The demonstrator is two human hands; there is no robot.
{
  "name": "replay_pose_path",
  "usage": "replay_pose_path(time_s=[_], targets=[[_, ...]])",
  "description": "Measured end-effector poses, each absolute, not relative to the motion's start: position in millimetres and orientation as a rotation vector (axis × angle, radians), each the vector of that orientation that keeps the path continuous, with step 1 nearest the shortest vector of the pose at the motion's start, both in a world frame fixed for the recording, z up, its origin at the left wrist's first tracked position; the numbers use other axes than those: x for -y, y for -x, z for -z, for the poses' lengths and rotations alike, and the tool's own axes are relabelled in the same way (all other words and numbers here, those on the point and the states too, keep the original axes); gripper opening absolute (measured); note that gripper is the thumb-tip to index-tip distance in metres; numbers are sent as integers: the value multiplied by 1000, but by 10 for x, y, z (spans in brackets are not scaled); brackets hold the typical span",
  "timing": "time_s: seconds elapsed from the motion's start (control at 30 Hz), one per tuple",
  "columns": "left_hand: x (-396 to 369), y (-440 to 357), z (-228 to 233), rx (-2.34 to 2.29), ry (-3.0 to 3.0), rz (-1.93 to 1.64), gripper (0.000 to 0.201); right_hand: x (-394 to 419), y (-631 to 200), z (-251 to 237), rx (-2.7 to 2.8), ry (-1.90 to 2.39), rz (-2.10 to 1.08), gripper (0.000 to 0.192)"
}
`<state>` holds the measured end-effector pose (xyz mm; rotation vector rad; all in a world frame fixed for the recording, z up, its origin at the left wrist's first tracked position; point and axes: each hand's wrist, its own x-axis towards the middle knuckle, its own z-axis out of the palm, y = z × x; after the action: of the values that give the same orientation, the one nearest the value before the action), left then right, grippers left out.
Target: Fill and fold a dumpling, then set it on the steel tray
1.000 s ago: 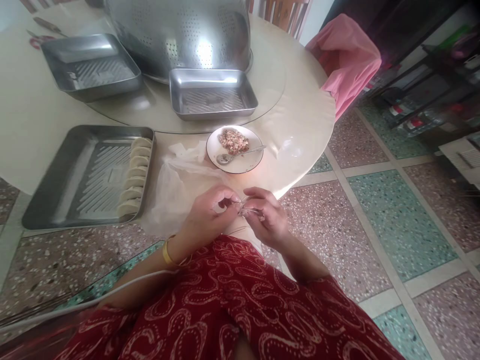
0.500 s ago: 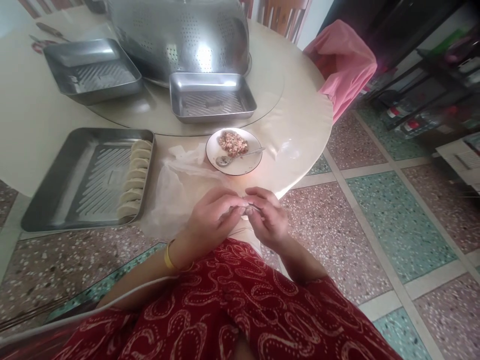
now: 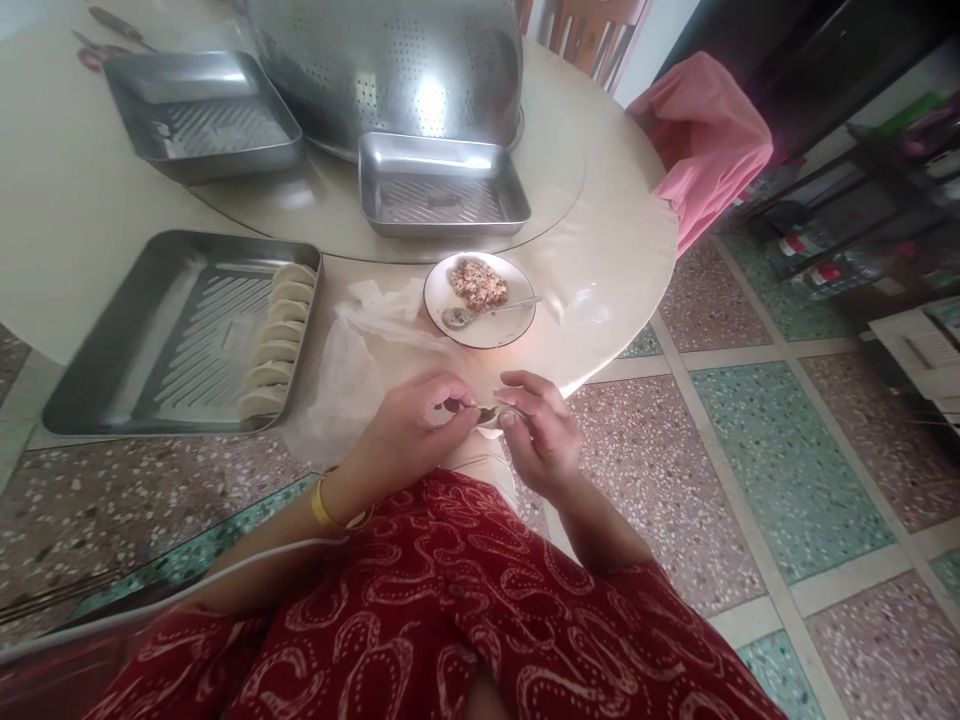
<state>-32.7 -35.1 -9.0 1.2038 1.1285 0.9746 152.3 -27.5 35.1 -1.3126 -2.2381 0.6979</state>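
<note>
Just before twelve o'clock from me, a big metal colander [image 3: 397,75] sits on the round turntable [image 3: 559,190]. Between ten and eleven I see scissors [image 3: 91,59] with red handles and, just beyond, what looks like a knife [image 3: 116,22]. A wooden chair [image 3: 592,38] shows between twelve and one, and a pink cloth [image 3: 716,140] hangs at my one o'clock. Toward two, red-labelled bottles [image 3: 844,267] stand by a dark shelf [image 3: 877,165], while speckled green and reddish floor tiles [image 3: 791,450] stretch across my three o'clock.

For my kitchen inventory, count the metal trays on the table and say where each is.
3: the near-left tray, with dumplings along its right side; the far-left tray; and the middle tray, between the plate and the colander. The colander could hide more.
</note>
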Motion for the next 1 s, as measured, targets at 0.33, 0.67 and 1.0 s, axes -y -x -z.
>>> replay_pose_path(time_s=[0.33, 0.67, 1.0], targets=[[353, 304, 55, -1173, -1092, -906, 11, 252, -1527, -361, 2352, 1117, -808, 18], [358, 351, 3, -1065, -1045, -939, 14, 238, -1489, -448, 2357, 1198, -787, 17], [437, 348, 9, -1098, -1247, -1061, 19, 286, -1450, -364, 2330, 1218, -570, 41]])
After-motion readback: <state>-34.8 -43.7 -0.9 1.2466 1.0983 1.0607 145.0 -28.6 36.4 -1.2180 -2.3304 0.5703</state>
